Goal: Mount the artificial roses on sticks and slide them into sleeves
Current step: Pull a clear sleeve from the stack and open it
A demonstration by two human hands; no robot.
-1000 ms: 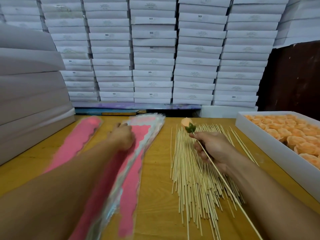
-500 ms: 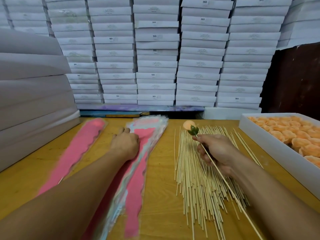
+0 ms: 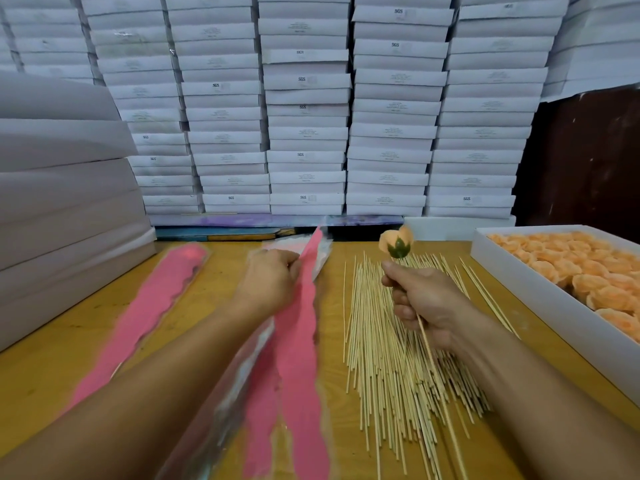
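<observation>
My right hand (image 3: 424, 303) grips a thin wooden stick (image 3: 437, 375) topped by an orange rose (image 3: 396, 241) with a green leaf base, held above the spread pile of bare sticks (image 3: 384, 348). My left hand (image 3: 268, 280) pinches a pink-and-clear sleeve (image 3: 301, 341) and lifts its top end off the stack of sleeves (image 3: 239, 386) beneath. Another pink sleeve (image 3: 145, 317) lies flat to the left. A white box (image 3: 526, 299) at the right holds several loose orange roses (image 3: 581, 271).
Stacks of white flat boxes (image 3: 304, 109) fill the wall behind the yellow wooden table (image 3: 38, 375). More grey-white boxes (image 3: 62, 202) are piled at the left table edge. A dark brown panel (image 3: 588, 161) stands at the back right.
My left hand went from lying on the sleeve stack to pinching one sleeve and raising it. My right hand lifted the rose on its stick slightly higher.
</observation>
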